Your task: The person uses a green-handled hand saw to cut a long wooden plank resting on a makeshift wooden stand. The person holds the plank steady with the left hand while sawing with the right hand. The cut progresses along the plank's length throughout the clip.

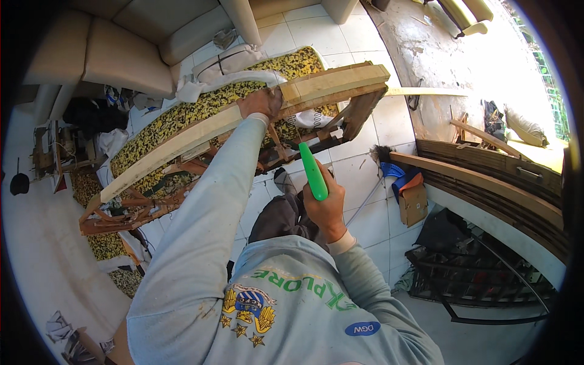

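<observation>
A long wooden frame (201,135) stands across the view in front of me, with a pale, gently curved top rail and darker, rougher wood below. My left hand (260,103) is closed over that rail, right of its middle. In my right hand (327,210), nearer my body, is a green tapered plastic tool (314,173) pointing away from me. Its kind cannot be made out, and its lower part is hidden by my fingers. Behind the frame lies yellow-and-black speckled foam (182,118), partly covered by white cloth (255,76).
Beige sofas (131,52) stand at the far left. On the white tiled floor (359,182) at right are a blue broom (392,170) and a brown box (413,204). Long wooden boards (486,182) and a dark metal rack (462,271) occupy the right side.
</observation>
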`<state>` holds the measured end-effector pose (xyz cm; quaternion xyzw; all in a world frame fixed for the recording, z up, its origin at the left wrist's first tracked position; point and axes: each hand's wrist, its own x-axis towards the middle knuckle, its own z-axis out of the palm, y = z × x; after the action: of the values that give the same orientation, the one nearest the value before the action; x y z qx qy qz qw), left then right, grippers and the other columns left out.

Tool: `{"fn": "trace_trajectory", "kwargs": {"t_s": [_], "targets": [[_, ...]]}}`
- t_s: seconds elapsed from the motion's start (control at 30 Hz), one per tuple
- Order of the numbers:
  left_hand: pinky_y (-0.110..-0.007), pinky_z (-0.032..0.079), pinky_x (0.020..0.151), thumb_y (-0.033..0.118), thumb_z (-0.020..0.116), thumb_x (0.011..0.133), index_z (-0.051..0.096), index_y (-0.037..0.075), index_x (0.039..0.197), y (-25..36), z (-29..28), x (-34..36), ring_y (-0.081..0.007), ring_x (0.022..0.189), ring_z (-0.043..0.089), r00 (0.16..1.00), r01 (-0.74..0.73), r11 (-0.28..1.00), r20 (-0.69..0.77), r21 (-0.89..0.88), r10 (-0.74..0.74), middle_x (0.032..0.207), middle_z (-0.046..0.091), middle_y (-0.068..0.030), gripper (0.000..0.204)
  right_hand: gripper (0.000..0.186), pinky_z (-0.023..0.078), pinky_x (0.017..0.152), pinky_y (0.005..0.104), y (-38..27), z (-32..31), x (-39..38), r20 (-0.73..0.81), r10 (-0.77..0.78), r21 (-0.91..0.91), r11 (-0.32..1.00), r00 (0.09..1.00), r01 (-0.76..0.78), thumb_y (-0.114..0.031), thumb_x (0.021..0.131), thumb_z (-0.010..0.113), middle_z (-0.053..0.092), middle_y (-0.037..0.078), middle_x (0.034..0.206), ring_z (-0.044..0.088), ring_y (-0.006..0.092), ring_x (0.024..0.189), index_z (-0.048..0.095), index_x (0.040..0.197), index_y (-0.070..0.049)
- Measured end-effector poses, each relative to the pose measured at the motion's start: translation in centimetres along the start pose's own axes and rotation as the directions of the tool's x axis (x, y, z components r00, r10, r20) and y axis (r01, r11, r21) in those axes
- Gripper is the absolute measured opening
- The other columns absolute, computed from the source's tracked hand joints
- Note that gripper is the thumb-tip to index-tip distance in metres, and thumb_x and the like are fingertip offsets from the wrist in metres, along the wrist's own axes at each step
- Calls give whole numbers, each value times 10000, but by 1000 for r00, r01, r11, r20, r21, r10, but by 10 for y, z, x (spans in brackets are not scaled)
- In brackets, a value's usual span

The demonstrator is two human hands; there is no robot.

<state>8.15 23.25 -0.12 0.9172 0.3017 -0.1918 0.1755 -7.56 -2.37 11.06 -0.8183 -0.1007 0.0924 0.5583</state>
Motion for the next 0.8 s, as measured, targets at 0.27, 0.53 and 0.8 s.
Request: {"fn": "trace_trajectory", "kwargs": {"t_s": [0.27, 0.53, 0.8], "targets": [[-528, 381, 1165, 701, 363, 1051, 784, 204, 1375, -4, 3, -2, -326, 1240, 740, 1000, -6, 1000, -18, -5, 6, 1259, 811, -135, 728, 553, 618, 819, 357, -8, -20, -30, 4, 15, -20, 1000, 1000, -15, 4, 892, 719, 800, 226, 1115, 825, 326, 941, 684, 1442, -50], [-526, 360, 1183, 706, 384, 1043, 792, 216, 1362, -2, 5, 1, -323, 1219, 746, 998, -17, 1000, -57, -21, 16, 1229, 820, -133, 713, 503, 615, 797, 357, -1, 13, 25, -41, -38, -65, 997, 998, 35, 10, 901, 735, 806, 197, 1044, 821, 323, 905, 708, 1398, -64], [-517, 369, 1170, 664, 428, 1037, 812, 215, 1309, -1, 4, -5, -293, 1184, 759, 997, -10, 1000, -72, -10, 9, 1167, 830, -131, 651, 458, 608, 782, 369, 4, -2, -12, -63, -3, -27, 1000, 998, 2, 15, 908, 735, 795, 205, 1014, 807, 355, 884, 716, 1359, -60]]}}
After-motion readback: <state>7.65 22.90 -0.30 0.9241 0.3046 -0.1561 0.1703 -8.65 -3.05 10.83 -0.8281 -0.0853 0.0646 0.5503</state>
